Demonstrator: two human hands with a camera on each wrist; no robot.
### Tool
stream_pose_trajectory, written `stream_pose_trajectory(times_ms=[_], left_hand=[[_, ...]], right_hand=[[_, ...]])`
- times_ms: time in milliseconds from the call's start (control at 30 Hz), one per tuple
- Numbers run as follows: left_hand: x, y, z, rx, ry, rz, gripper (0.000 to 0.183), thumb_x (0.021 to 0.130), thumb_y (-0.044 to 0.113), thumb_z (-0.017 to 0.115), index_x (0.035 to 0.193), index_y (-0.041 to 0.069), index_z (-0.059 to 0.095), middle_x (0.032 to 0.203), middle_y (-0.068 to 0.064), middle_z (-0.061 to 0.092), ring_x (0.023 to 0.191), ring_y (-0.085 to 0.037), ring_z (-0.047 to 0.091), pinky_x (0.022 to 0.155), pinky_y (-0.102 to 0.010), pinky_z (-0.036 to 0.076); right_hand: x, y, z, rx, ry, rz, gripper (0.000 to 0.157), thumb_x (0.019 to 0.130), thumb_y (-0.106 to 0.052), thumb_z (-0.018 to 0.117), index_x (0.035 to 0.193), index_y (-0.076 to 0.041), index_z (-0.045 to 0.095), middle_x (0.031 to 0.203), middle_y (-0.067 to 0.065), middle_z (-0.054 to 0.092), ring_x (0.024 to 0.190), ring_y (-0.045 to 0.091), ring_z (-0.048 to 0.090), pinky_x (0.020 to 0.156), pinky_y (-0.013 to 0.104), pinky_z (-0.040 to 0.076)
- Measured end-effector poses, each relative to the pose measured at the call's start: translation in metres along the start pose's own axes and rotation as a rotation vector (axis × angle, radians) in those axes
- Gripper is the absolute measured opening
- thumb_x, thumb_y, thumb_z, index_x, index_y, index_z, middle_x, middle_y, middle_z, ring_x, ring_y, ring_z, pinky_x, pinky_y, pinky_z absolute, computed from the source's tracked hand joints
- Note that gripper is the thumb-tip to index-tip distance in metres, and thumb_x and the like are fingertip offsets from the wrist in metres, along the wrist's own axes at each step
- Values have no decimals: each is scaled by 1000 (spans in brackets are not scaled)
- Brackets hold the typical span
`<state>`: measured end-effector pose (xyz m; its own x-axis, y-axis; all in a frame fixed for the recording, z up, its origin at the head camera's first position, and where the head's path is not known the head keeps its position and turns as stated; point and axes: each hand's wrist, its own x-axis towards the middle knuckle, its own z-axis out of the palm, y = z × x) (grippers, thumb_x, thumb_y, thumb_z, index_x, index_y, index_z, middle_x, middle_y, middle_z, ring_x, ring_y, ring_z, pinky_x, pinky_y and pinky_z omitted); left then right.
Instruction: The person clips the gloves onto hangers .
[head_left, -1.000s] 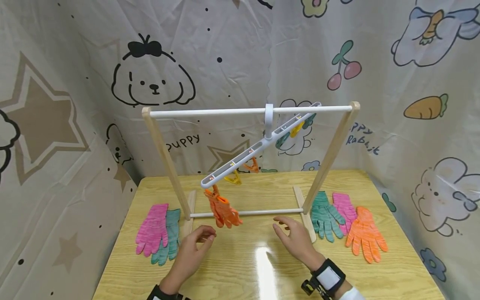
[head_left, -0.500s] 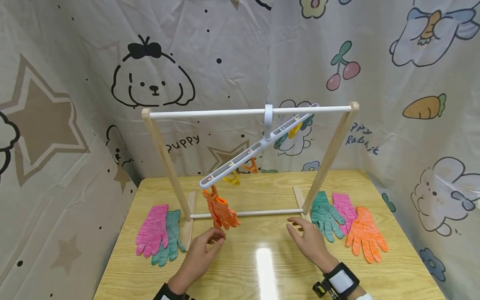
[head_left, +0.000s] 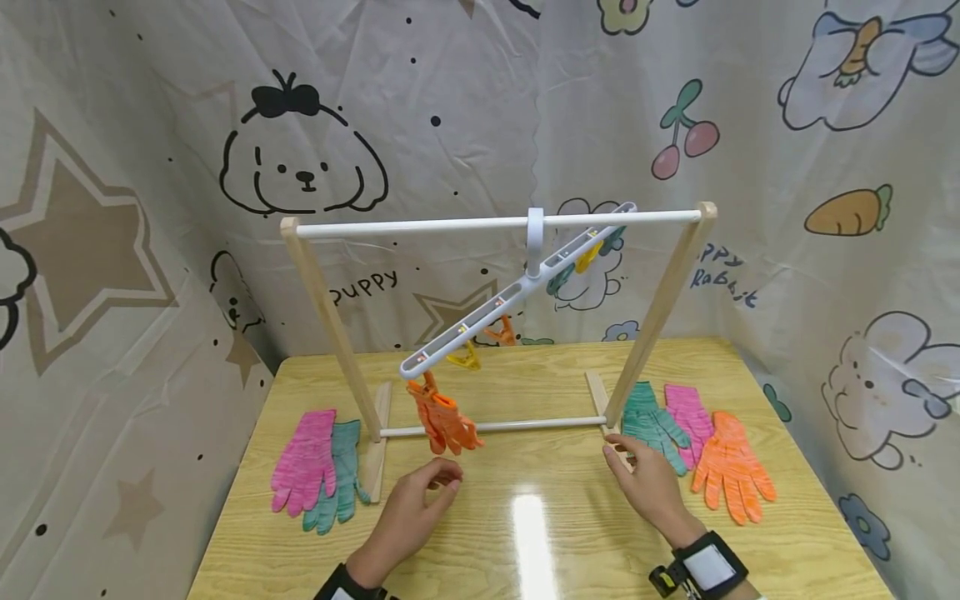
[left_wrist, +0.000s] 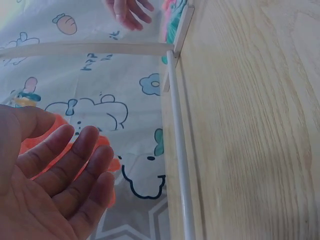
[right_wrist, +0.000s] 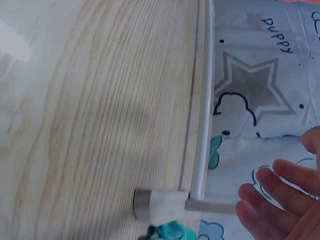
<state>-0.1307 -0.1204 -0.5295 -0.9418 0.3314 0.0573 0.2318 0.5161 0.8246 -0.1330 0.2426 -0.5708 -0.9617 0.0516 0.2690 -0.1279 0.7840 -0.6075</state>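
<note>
One hanging glove [head_left: 445,418] beyond left hand [head_left: 411,510]

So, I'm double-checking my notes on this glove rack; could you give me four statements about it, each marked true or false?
1. An orange glove hangs at the near end of the hanger. True.
2. Both hands grip gloves. False: the left hand and right hand hold nothing.
3. On the left, a pink glove overlaps a teal glove. True.
4. The hanger lies on the table. False: it hangs from the white top bar.
</note>
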Motion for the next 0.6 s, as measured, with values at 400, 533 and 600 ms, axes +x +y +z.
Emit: stream_pose_trajectory(times_ms=[400,533,600], left_hand=[[5,10,6,28,-39,70,13,102,21,60,110,17,69,104,0,73,97,-14,67,84,-30,56],[7,13,10,42,-48,88,12,102,21,61,110,17,69,103,1,73,97,-15,68,84,-31,56],[7,14,12,48,-53,95,12,102,20,61,110,17,69,102,2,73,97,-14,68,84,-30,56]], right_hand=[[-4,29,-26,-102,4,98,31,97,-24,67,122,-4,71,109,24,73,88,40,73,62,45,59],[-4,40,-35,-141,-2,168,36,99,-28,65,125,-4,69,112,27,72,81,39,73,51,35,52],[-4,45,-41,-158,2,203,38,99,-29,64,126,-3,68,114,29,71,65,31,69,46,31,44]])
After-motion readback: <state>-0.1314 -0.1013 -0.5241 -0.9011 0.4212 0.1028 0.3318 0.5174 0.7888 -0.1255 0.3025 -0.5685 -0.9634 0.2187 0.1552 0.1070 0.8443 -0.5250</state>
